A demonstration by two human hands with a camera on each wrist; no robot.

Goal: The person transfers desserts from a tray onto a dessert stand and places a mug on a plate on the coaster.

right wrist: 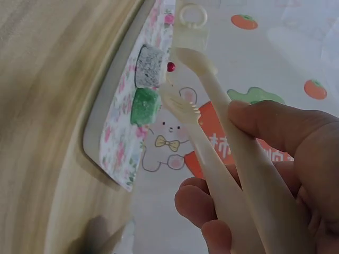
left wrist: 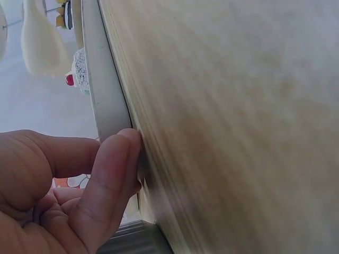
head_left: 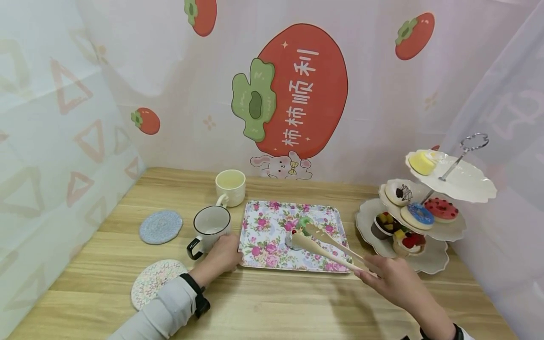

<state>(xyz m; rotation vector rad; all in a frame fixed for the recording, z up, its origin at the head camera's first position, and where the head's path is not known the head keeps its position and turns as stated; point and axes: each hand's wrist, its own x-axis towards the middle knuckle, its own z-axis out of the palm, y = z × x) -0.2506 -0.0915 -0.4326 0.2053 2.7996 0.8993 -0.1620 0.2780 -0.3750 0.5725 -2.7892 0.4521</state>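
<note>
White mug with black rim and handle [head_left: 210, 240] stands beside left hand [head_left: 222, 254], which pinches the near-left corner of a rectangular floral-print tray [head_left: 260, 225]. On tray: grey-speckled, cherry-topped small cake [head_left: 291, 241] next to small green cake [head_left: 305, 221]. Right hand [head_left: 395, 284] grips cream-coloured tongs [head_left: 318, 250], tips slightly parted near both cakes.

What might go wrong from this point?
The tongs, tips spread close to the grey cake and green cake, might topple either. The left hand, at the edge of the tray, might bump the black-rimmed mug right beside it.
</note>
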